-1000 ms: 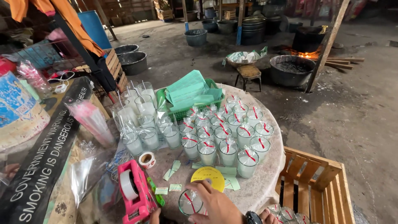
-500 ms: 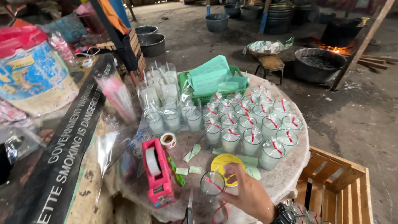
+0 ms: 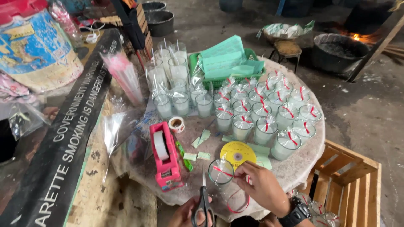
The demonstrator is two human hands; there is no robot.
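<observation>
While half a second ago the right hand (image 3: 261,187) was only closing on the glass, it now has its fingers on the wrapped candle glass (image 3: 220,171) at the near edge of the round tabletop (image 3: 303,162), pinching the red ribbon (image 3: 222,171) that crosses it. A loose loop of the same ribbon hangs below, toward the person. The left hand (image 3: 194,215) has come into view at the bottom of the frame, its grip closed through the handles of a pair of scissors (image 3: 204,201) whose blades point up toward the glass, just short of it. The view has also swung lower and closer over the work.

This glass stands apart from the finished ones: a cluster of ribboned candle glasses (image 3: 269,111) fills the far right of the tabletop, and unribboned ones (image 3: 172,80) stand to the left of a green basket (image 3: 223,63) of paper. A yellow disc (image 3: 237,152) lies just beside the held glass, a pink tape dispenser (image 3: 165,157) to its left. With the blades now brought up, the ribbon seems ready for trimming.
</observation>
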